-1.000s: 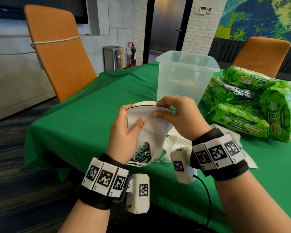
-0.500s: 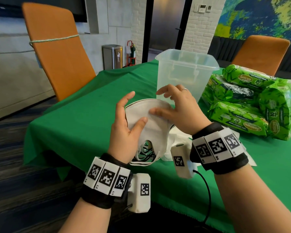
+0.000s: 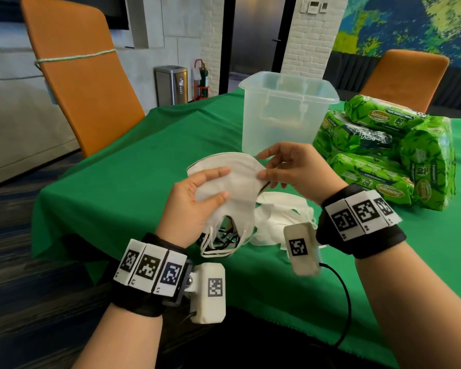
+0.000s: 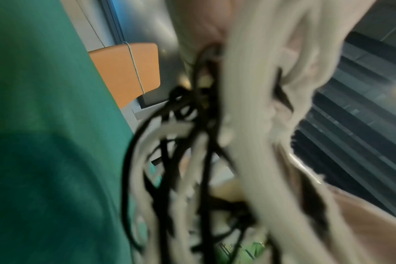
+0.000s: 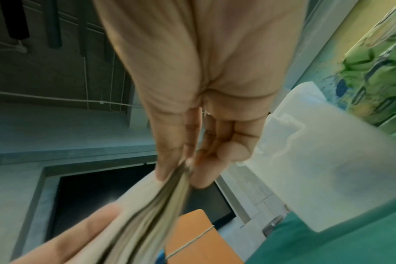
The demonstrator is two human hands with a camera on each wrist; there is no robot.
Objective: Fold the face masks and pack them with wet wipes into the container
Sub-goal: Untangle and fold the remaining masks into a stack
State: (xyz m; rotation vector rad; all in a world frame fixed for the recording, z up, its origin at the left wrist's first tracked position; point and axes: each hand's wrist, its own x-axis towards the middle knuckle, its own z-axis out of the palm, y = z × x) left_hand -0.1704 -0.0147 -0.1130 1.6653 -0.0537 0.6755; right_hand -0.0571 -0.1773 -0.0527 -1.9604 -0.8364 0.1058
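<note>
The worktop (image 3: 133,166), draped in a green cloth, filled most of what I saw, with a tall orange chair (image 3: 83,83) standing off its far left corner and a second orange chair (image 3: 405,75) behind the far right side. Toward the back of the worktop stood the clear plastic container (image 3: 285,113), upright and open at the top. Just to its right lay the bright green packs of wet wipes (image 3: 383,153), heaped together and touching one another, one pack standing on end at the right of the heap.

In front of the container I held a stack of white folded face masks (image 3: 237,187) up off the cloth. My left hand (image 3: 192,206) gripped the stack from the left, thumb curled over its near face and fingers behind it. My right hand (image 3: 296,171) pinched the stack's upper right edge between thumb and fingertips; the right wrist view showed several layered edges caught in that pinch.

A tangle of white and black ear loops (image 3: 221,241) hung from the bottom of the stack. More loose white face masks (image 3: 280,217) lay on the cloth just beneath my right hand.
</note>
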